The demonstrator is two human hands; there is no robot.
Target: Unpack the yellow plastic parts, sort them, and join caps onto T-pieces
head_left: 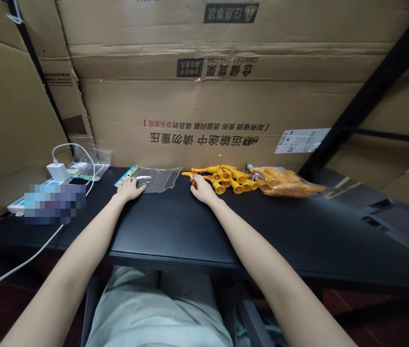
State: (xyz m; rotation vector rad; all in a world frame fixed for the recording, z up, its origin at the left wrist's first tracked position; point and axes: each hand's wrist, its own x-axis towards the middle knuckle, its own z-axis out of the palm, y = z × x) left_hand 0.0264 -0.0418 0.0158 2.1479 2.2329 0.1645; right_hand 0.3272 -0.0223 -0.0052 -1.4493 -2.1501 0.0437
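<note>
My left hand lies flat on the black table, fingers stretched out and touching the near edge of a clear plastic bag with a colourful header strip. My right hand rests palm down beside a loose pile of yellow-orange plastic toys, its fingertips at the leftmost pieces. Whether those fingers grip a piece cannot be made out. To the right lies a filled clear bag of the same yellow toys.
Cardboard boxes wall in the back and left of the table. A white charger with cable, a power strip and more clear bags sit at the left. A black metal frame slants at the right.
</note>
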